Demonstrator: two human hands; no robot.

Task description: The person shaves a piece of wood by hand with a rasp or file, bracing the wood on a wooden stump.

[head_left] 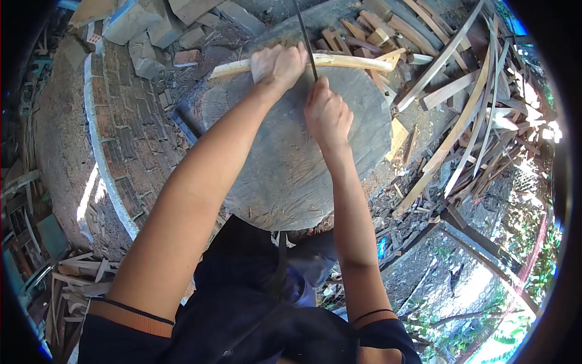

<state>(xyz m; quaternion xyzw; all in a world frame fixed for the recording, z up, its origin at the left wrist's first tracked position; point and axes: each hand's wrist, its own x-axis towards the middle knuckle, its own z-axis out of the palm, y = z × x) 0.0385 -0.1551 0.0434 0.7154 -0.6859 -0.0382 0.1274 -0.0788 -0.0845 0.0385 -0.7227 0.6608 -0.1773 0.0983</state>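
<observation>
From where I watch, my left hand (277, 65) is closed in a fist around the pale wooden strip (348, 61), which lies across the far edge of the round stump (279, 161) that serves as worktop, near the top centre of the frame. The strip shows on both sides of that hand, its right end reaching past the stump's edge. My right hand (328, 114), just nearer to me and to the right, is curled tight around the lower end of a long, thin dark tool (304, 30); its grip is hidden in my fingers. The tool crosses the strip and runs up to the top edge. Wood offcuts (379, 33) crowd the upper right, long curved slats (461, 124) fan down the right side, and blocks (145, 54) sit at upper left.
</observation>
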